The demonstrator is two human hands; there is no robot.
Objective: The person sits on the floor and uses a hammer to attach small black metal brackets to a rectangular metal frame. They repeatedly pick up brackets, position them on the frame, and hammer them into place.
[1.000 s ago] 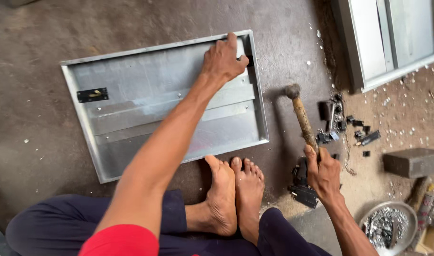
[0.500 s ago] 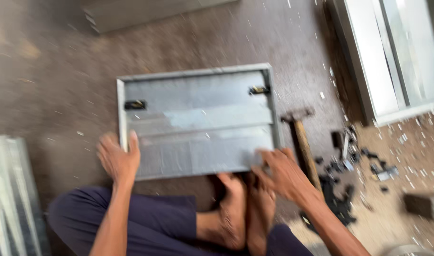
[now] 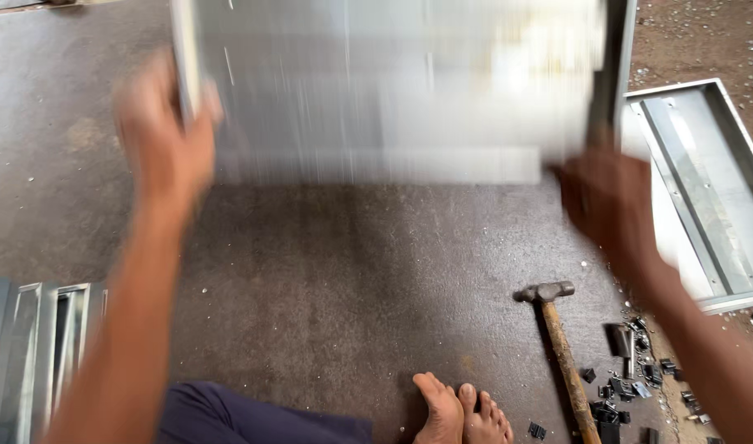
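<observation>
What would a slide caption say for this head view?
Both hands, left and right, hold a blurred metal panel above the floor, hammer nearby.

metal panel (image 3: 393, 90) silver-grey | hammer (image 3: 557, 345) brown handle | floor (image 3: 327, 279) dark grey

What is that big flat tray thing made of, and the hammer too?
The tray, held by the left hand and right hand, looks like thin sheet metal: pale grey, dull shine, folded edges, though blurred. The hammer seems to have a dark metal head and a brown handle, probably wood.
</observation>
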